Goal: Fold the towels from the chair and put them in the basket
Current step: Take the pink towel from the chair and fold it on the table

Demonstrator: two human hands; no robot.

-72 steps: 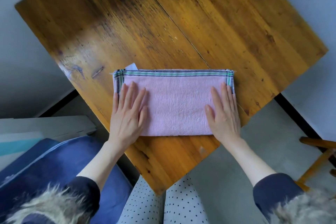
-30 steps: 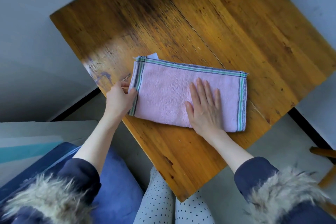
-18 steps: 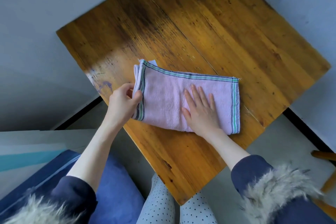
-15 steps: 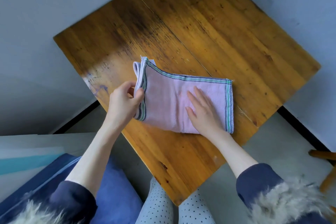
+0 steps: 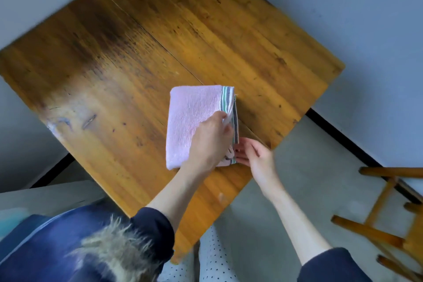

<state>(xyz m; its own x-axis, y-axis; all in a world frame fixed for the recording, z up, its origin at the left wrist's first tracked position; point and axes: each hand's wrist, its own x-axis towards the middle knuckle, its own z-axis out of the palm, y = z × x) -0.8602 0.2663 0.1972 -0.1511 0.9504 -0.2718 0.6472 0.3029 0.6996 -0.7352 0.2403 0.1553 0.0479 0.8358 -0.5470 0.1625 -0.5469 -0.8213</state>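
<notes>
One pink towel (image 5: 192, 119) lies folded near the table (image 5: 114, 71) edge; left hand (image 5: 209, 142) pinches its striped end, right hand (image 5: 254, 153) fingers, loosely straight, touch that same end's corner.

The folded towel (image 5: 194, 121) lies on the table (image 5: 137, 57) near its right edge, the chair (image 5: 389, 224) well right.

- Soft, even daylight; pale glare on the table (image 5: 75, 107) towards nine o'clock.
- Motion blur throughout (worst at the lower edge); wide-angle bending at corners.
</notes>
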